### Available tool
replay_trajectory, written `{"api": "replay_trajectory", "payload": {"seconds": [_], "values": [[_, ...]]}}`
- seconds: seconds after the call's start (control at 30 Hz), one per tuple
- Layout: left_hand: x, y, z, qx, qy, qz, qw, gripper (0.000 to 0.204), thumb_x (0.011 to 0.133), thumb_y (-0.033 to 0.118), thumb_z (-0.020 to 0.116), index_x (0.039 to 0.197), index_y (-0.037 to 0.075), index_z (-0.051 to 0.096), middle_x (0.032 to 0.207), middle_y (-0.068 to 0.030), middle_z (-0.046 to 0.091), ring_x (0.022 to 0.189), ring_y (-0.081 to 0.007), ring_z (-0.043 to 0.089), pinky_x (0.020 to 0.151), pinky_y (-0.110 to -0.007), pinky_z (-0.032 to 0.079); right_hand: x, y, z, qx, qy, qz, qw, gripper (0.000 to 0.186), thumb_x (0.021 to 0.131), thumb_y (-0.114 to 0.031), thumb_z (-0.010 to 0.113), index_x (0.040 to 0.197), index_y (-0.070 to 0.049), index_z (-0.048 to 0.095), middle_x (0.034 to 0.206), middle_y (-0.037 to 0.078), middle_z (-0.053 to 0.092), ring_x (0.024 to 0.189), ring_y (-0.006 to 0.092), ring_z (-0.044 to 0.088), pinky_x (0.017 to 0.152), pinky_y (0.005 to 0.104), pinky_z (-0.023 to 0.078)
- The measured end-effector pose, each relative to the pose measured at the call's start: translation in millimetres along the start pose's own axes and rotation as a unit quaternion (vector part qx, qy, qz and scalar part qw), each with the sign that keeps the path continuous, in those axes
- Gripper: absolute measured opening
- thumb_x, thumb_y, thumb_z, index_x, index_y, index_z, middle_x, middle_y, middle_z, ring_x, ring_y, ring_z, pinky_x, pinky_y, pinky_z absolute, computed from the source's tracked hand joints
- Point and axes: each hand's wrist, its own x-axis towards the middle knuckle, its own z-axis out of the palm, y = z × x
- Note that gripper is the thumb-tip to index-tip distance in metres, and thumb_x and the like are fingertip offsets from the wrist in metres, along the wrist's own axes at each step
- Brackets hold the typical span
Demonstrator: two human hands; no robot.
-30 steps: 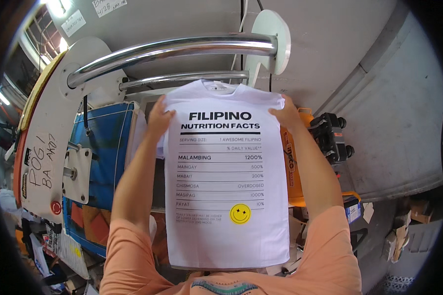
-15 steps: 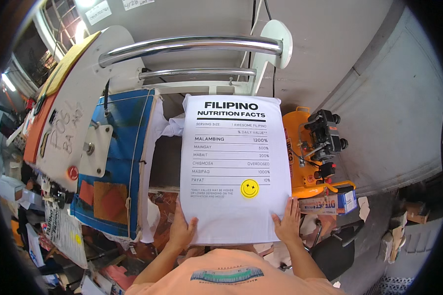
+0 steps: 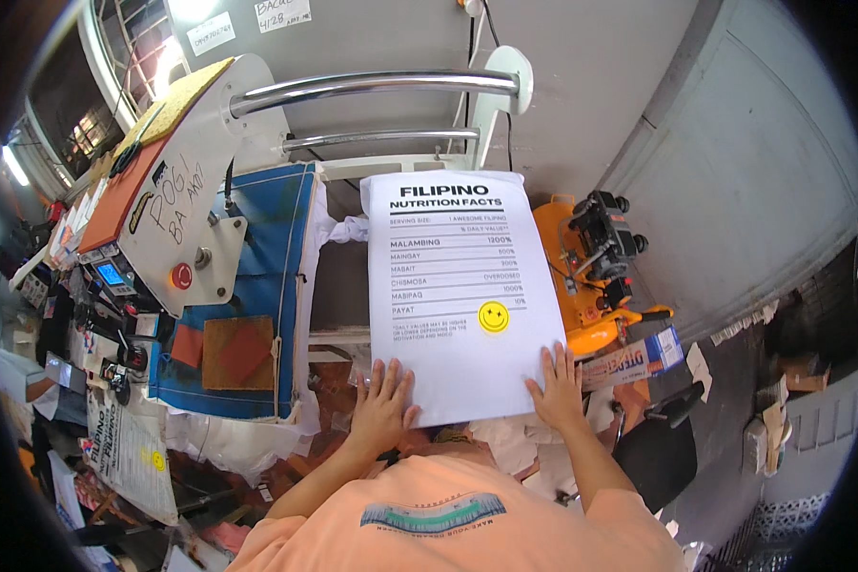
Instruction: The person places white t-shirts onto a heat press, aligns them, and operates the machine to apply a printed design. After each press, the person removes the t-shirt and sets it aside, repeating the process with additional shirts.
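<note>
A white shirt [image 3: 429, 367] lies flat, stretched over a board in front of me, with a black text chart printed on it and a yellow smiley [image 3: 493, 317] low on the right of the print. At the shirt's near left corner rests my left hand [image 3: 383, 405], fingers spread, nothing held. My right hand [image 3: 556, 389] lies at the near right corner, also with fingers apart and touching the cloth's edge. Bunched white cloth [image 3: 350, 229] sticks out from the shirt's far left side.
Close on the left stands a heat press [image 3: 186, 205] with a blue-covered plate [image 3: 267, 219] and a red knob [image 3: 181, 276]. Chrome bars [image 3: 381, 92] cross beyond the shirt. An orange air compressor [image 3: 567, 257] and a carton [image 3: 629, 359] are on the right. A printed sheet [image 3: 129, 453] hangs lower left.
My view has shifted, and the shirt sits higher in the picture. My left hand's fingers are spread wider at the corner. Both hands stay by the shirt's near corners.
</note>
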Motion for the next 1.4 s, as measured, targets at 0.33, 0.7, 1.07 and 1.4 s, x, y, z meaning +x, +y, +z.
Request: {"api": "replay_trajectory", "payload": {"seconds": [0.33,0.7,1.07,1.4], "values": [[-33.3,-110.2,-223.6,0.114,0.4,-0.098,0.904,0.018,0.09,0.014,0.063,0.103,0.001,0.064,0.113,-0.0169,0.065,0.111,-0.0369,0.058,0.1,-0.048,0.041,-23.5,-90.2,23.3,-0.01,0.03,-0.06,0.998,0.07,0.094,-0.054,0.046,0.147,-0.01,0.038,0.157,0.02,0.022,0.146,0.0406,0.014,0.118,0.0561,0.007],[-44.2,-182.6,-245.7,0.286,0.298,-0.235,0.88,0.051,0.088,0.05,0.061,0.106,0.003,0.068,0.116,-0.0186,0.064,0.108,-0.0397,0.057,0.099,-0.058,0.035,-75.4,-122.9,16.8,0.218,0.147,-0.181,0.948,0.023,0.083,-0.016,0.069,0.101,-0.002,0.068,0.122,0.019,0.06,0.121,0.0393,0.051,0.102,0.0456,0.042],[-16.1,-83.6,-221.8,0.278,0.209,-0.326,0.879,0.066,0.079,0.048,0.067,0.12,-0.003,0.059,0.125,-0.0177,0.058,0.123,-0.0343,0.049,0.106,-0.057,0.028,-50.3,-159.4,-67.5,0.376,0.14,-0.209,0.892,0.013,0.083,-0.005,0.069,0.095,0.0,0.068,0.106,0.017,0.068,0.101,0.0299,0.064,0.092,0.0362,0.048],[-39.4,-108.4,-221.5,-0.086,0.341,-0.016,0.936,0.032,0.077,0.015,0.074,0.109,0.011,0.068,0.124,-0.0102,0.06,0.121,-0.0296,0.054,0.114,-0.054,0.014,23.0,-303.6,-134.1,0.382,0.279,-0.23,0.85,0.067,0.092,-0.017,0.062,0.147,0.003,0.03,0.147,0.023,0.039,0.133,0.0324,0.042,0.11,0.0407,0.031]]}}
